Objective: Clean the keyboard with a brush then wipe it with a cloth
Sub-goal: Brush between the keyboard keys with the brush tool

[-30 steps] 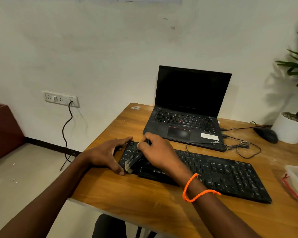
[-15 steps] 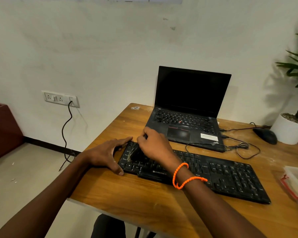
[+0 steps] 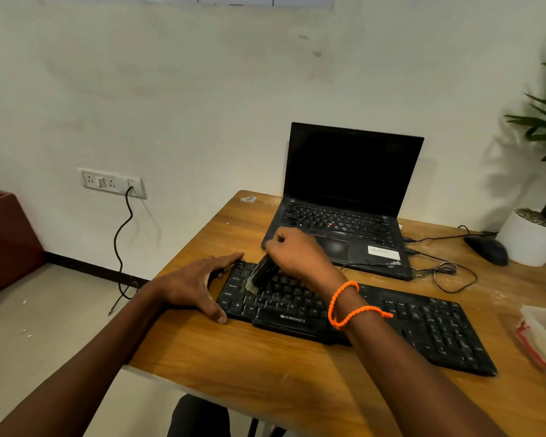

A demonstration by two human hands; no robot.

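A black Zebronics keyboard (image 3: pixel 423 329) lies across the wooden table (image 3: pixel 265 367). My right hand (image 3: pixel 297 253) grips a dark brush (image 3: pixel 260 275) whose pale bristles touch the keys at the keyboard's left end. An orange cord bracelet circles that wrist. My left hand (image 3: pixel 199 285) rests against the keyboard's left edge, index finger at the far corner and thumb at the near corner. No cloth is clearly visible.
An open black laptop (image 3: pixel 344 222) sits behind the keyboard, with cables (image 3: pixel 448 272) and a black mouse (image 3: pixel 489 250) to its right. A white plant pot (image 3: pixel 530 241) stands at the far right. A clear box with a red latch (image 3: pixel 542 339) sits at the right edge.
My right hand has drawn the brush from the keyboard's near left corner up toward its far edge. The left hand has stayed in place.
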